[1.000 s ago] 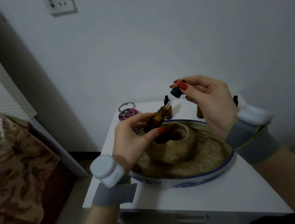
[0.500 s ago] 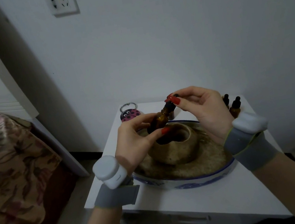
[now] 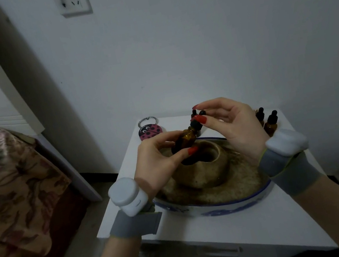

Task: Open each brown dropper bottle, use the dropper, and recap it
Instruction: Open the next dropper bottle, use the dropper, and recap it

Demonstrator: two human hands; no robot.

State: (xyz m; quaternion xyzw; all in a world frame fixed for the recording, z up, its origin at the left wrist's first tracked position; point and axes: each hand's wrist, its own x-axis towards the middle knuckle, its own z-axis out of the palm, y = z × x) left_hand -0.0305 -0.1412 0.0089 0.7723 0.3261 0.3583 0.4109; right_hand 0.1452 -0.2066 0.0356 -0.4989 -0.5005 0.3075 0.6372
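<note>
My left hand grips a brown dropper bottle, tilted, above the tan pot in the blue-rimmed dish. My right hand pinches the black dropper cap, which sits on the bottle's neck. Two more capped brown bottles stand on the white table behind my right wrist. Another black cap shows behind my right fingers.
A ladybug-shaped tag with a bead loop lies at the table's back left corner. A bed with a floral cover is close on the left. The wall with a socket is right behind the table.
My right hand brought the dropper down from above the bottle and set its cap onto the neck. Both hands shifted slightly up and right in view.
</note>
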